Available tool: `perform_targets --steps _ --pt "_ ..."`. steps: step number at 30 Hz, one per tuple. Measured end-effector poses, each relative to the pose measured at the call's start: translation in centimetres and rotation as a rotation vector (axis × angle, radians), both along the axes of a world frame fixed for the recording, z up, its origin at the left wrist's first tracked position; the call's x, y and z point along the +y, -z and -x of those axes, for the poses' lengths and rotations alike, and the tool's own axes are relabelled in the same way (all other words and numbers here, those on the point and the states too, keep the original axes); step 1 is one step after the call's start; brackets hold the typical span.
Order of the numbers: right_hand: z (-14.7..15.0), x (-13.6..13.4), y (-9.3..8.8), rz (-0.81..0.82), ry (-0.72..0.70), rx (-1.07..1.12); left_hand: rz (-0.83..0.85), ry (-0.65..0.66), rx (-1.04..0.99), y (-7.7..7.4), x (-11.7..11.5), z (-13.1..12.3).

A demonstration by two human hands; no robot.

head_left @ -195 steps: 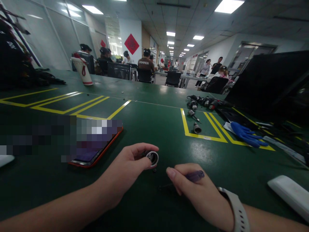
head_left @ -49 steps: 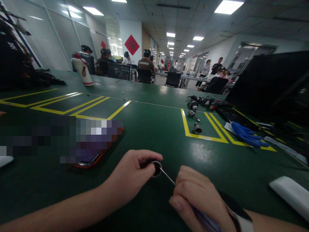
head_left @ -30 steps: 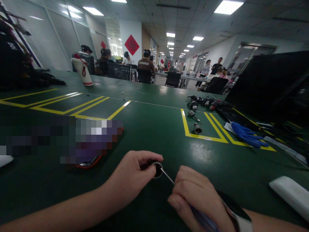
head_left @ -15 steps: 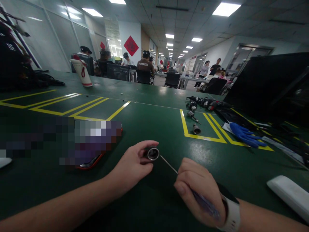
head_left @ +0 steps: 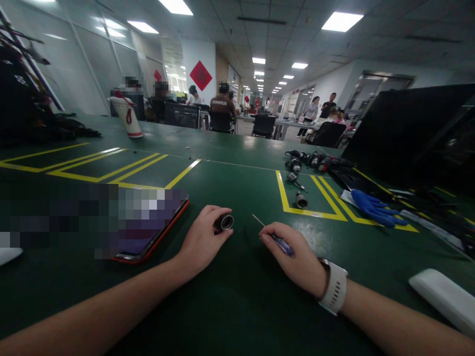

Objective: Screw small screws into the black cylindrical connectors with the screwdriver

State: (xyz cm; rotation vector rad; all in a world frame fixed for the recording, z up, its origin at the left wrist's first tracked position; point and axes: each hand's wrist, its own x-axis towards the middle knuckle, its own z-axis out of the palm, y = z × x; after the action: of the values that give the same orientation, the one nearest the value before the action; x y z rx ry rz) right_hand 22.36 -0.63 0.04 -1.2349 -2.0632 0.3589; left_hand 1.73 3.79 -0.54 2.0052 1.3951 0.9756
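Note:
Near the middle of the green table (head_left: 230,306), my left hand (head_left: 200,242) pinches a dark metal cylinder (head_left: 226,223) between fingers and thumb. Its round, hollow end with a bright rim is turned towards me. My right hand (head_left: 295,257) is closed on a thin screwdriver (head_left: 284,245) with a see-through purplish handle. The screwdriver's slim shaft points up and left towards the cylinder, with a gap between the two. A white-strapped watch is on my right wrist.
An orange-edged device (head_left: 174,217), partly blurred out, lies left of my left hand. Small metal parts (head_left: 301,200) and a blue glove (head_left: 374,207) lie by yellow tape on the right. A white cup (head_left: 128,118) stands at the back; a white object (head_left: 441,296) lies right.
My right hand has moved up and left, away from me, and more of the screwdriver handle shows. My left hand has shifted slightly up and left, tilting the cylinder so its side shows.

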Motion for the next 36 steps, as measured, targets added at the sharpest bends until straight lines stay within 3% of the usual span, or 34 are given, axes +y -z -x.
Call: perform_targets --steps 4,10,15,21,25,30,36 --pt "-2.2 2.8 -0.3 -0.236 0.135 -0.235 -0.032 0.022 0.067 -0.1 -0.3 -0.3" --pt "-6.1 7.6 1.6 -0.228 0.358 -0.353 -0.082 0.108 0.152 0.1 0.2 -2.5" --pt "-8.6 8.5 2.9 -0.193 0.418 -0.406 -0.124 0.228 0.248 0.5 1.5 -7.3" --pt "-11.8 9.0 2.7 -0.235 0.564 -0.345 -0.188 0.33 0.275 0.6 3.6 -13.0" --pt "-12.5 8.9 2.6 -0.29 0.649 -0.267 -0.222 0.389 0.282 0.6 4.2 -15.1" --pt "-11.8 8.7 2.6 -0.322 0.647 -0.186 -0.247 0.442 0.249 0.6 3.8 -15.1" --pt "-10.8 8.1 2.0 -0.356 0.619 -0.047 -0.216 0.394 0.192 0.3 1.7 -12.4"
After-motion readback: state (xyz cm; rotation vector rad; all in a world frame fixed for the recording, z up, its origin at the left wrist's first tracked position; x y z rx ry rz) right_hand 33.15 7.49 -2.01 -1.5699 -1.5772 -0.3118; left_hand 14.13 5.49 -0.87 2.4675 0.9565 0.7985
